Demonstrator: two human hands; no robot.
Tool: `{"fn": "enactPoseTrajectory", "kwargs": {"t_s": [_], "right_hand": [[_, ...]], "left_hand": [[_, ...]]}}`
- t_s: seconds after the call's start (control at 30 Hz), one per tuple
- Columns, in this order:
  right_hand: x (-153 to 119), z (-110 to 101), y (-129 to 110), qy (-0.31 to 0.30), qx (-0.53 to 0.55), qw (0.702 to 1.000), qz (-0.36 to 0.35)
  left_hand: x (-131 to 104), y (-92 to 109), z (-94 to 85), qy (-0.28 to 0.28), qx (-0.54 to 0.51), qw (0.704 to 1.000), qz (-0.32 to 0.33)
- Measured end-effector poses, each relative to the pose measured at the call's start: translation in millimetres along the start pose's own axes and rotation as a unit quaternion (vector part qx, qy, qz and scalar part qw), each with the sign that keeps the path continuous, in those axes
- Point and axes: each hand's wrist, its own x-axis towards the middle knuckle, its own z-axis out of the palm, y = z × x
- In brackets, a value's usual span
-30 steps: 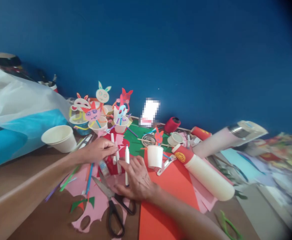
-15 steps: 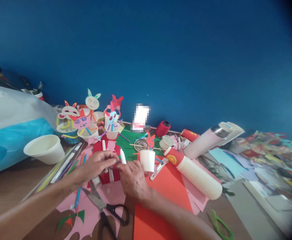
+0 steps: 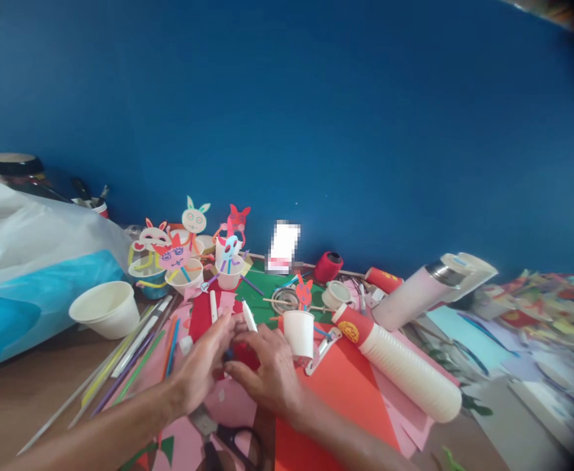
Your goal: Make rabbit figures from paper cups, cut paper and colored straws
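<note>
My left hand (image 3: 213,350) and my right hand (image 3: 269,369) are close together over red and pink paper, fingers curled inward. A white marker (image 3: 250,316) with a dark tip sticks up from behind my right hand's fingers, which appear to hold it. My left fingertips are bent close beside this marker; whatever they pinch is hidden. Something small and dark blue (image 3: 228,355) shows between the hands. Another white marker (image 3: 213,305) lies beyond my left hand. Below the hands, black-handled scissors (image 3: 240,438) rest on cut pink paper (image 3: 232,402).
Paper animal puppets (image 3: 175,256) stand in cups at back left, near a white tub (image 3: 105,307) and colored sticks (image 3: 144,366). Right of my hands are a cup (image 3: 298,332) with a red paper figure, orange paper (image 3: 338,399), stacked paper cups (image 3: 409,366) and a bottle (image 3: 414,294).
The view has shifted, so things sit lower and slightly right. My hands have drawn nearer to me and closer together. The white marker lying between them is now hidden.
</note>
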Motion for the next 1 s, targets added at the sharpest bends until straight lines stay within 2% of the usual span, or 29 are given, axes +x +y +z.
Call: {"fn": "enactPoseTrajectory", "kwargs": {"t_s": [0.2, 0.37, 0.53, 0.7, 0.8, 0.9, 1.0], "right_hand": [[3.1, -1.2, 2.2, 0.031, 0.029, 0.999, -0.016], [2.8, -6.2, -2.9, 0.048, 0.005, 0.998, -0.039], [1.8, -1.6, -3.7, 0.037, -0.041, 0.996, -0.063], [2.1, 3.1, 4.2, 0.043, -0.037, 0.995, -0.083], [3.0, -0.9, 6.7, 0.063, -0.025, 0.994, -0.083], [5.6, -8.0, 7.0, 0.08, -0.032, 0.993, -0.077], [9.1, -14.1, 7.6, 0.086, -0.037, 0.993, -0.069]], "left_hand": [[-2.3, -1.9, 9.0, -0.057, -0.04, 0.997, 0.018], [-1.7, 2.1, 6.8, -0.045, -0.04, 0.998, 0.014], [0.6, 0.3, 4.1, -0.065, -0.076, 0.994, 0.036], [4.1, -0.6, 0.0, -0.093, -0.089, 0.992, 0.012], [6.6, 1.9, -2.9, -0.075, -0.094, 0.992, 0.024], [7.5, 4.7, -3.5, -0.037, -0.082, 0.996, 0.002], [6.7, 4.6, -1.7, -0.053, -0.08, 0.995, -0.003]]}}
